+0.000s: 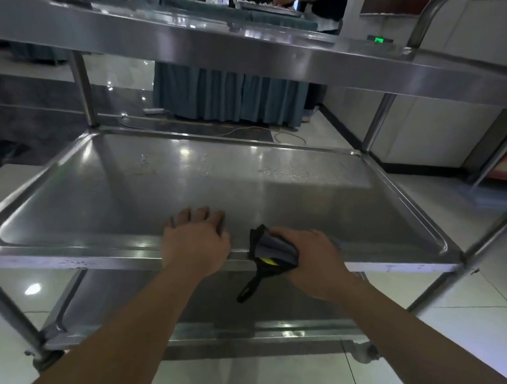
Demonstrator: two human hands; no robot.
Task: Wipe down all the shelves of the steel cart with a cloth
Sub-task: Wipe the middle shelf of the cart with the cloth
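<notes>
The steel cart fills the view with three shelves: the top shelf point(261, 54), the middle shelf point(183, 184) and the bottom shelf point(262, 328). My left hand point(196, 242) rests on the middle shelf's front rim, fingers straight and pointing onto the tray. Beside it, my right hand point(311, 258) grips a bunched dark grey cloth point(274, 248) at the same front rim. A black loop point(249, 289) of the cloth hangs below the rim. Water droplets point(282, 173) speckle the far half of the middle shelf.
Steel corner posts point(83, 90) stand around the shelves. Beyond the cart is a table with a blue-grey skirt point(228, 97), where a person point(318, 0) works. Cables point(252, 131) lie on the tiled floor. A cart wheel point(366, 356) shows at the lower right.
</notes>
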